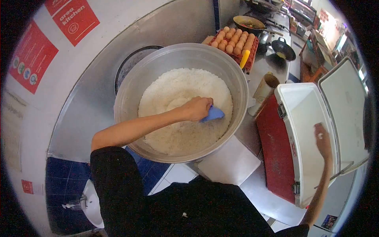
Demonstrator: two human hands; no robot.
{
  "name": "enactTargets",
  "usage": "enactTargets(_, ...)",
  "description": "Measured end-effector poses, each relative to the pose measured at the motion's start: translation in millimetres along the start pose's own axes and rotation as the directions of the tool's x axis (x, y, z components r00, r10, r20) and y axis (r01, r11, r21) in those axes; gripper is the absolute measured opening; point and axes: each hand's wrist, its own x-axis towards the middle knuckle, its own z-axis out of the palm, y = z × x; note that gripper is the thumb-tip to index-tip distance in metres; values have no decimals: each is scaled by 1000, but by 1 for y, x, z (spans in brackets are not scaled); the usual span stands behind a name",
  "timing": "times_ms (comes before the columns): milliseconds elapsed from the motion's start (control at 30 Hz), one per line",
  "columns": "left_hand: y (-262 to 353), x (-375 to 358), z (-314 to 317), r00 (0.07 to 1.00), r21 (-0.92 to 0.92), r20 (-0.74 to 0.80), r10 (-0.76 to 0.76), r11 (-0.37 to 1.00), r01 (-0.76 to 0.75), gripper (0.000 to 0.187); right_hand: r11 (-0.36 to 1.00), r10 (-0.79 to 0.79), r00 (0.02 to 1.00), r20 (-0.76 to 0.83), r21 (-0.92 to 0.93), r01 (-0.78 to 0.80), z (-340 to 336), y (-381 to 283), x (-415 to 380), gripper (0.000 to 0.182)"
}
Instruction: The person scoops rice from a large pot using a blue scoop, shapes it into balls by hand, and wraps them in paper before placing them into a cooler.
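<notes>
My left hand (199, 108) is closed around a blue plastic scoop (213, 113), which rests against the rice. White rice (189, 83) fills the bottom of a wide metal pot (181, 51) in front of me. My right hand (323, 138) reaches over the white inside of an open red cooler box (278, 146) to the right of the pot. Its fingers look apart, with a small white bit, perhaps rice, stuck on the hand. I see no tool in it.
Brown eggs (235, 39) sit on a red tray behind the pot, beside a yellow handle (244, 58). A tall container (263, 93) stands between pot and cooler. The raised cooler lid (345, 106) is at right. Pans (283, 49) lie farther back; a white sink (93, 205) is lower left.
</notes>
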Motion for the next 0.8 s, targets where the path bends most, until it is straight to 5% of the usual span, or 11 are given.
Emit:
enactTargets(133,-10,-7,28,980,-59,80,180,983,-176,27,999,34,924,-380,22,-27,-56,-176,-81,26)
enactTargets(167,-11,-10,29,963,-95,107,247,967,-238,27,975,68,896,-439,220,34,-38,-188,-110,29)
enactTargets(233,3,-22,16,957,-219,283,65,976,-2,29,800,30,870,-493,533,275,21,-203,-156,31)
enactTargets(267,12,-31,10,884,-300,460,-84,922,244,30,772,-302,858,-416,420,476,42,-186,-154,23)
enactTargets(300,15,-41,6,883,-311,459,-95,914,260,30,881,-145,895,-421,357,310,65,-229,-150,10)
enactTargets(400,14,-67,-8,842,-381,527,-113,855,353,32,757,274,960,-55,628,-180,159,-254,-147,7)
enactTargets(500,6,-70,-26,801,-421,596,-58,827,373,32,739,322,941,106,593,-320,255,-222,-183,9)
enactTargets(567,9,-70,-15,937,-478,345,-56,848,227,33,677,375,902,216,601,-425,282,-220,-199,8)
enactTargets(700,20,-76,-15,895,-532,438,-85,778,334,31,816,164,935,314,490,-307,312,-210,-217,10)
enactTargets(767,28,-105,-55,835,-690,547,-58,534,489,30,778,179,913,366,516,-359,320,-213,-222,9)
enactTargets(800,22,-115,-61,845,-729,528,-86,465,502,32,882,45,967,251,444,-156,329,-212,-225,11)
